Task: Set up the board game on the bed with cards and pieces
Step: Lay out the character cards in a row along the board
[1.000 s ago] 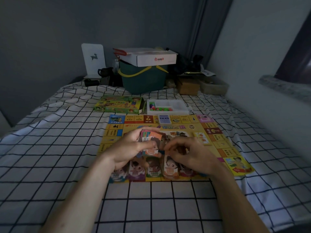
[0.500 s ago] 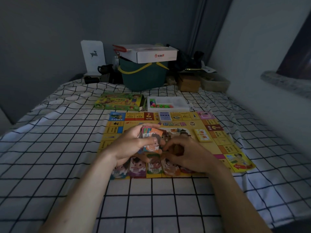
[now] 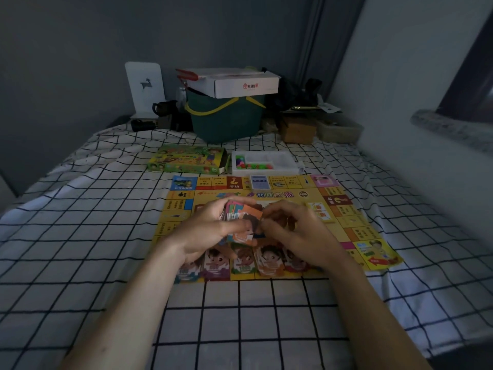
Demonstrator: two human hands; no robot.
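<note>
A yellow game board (image 3: 357, 233) lies flat on the checked bedsheet. Over its middle my left hand (image 3: 210, 231) holds a thick stack of colourful cards (image 3: 240, 213). My right hand (image 3: 296, 231) pinches the edge of the top orange card of that stack. Along the board's near edge lie several piles of paper money (image 3: 245, 260) with cartoon faces. A blue card deck (image 3: 259, 182) rests on the board's far edge, and a yellow card deck (image 3: 320, 212) sits right of my hands.
Behind the board are the green game box (image 3: 186, 162) and a white tray of coloured pieces (image 3: 264, 162). Further back stand a green basket (image 3: 226, 121) with a white carton on top, a white bookend and cardboard boxes. A wall runs along the right.
My hands stay together over the board; the right fingers have shifted up onto the top card. The view has tilted slightly.
</note>
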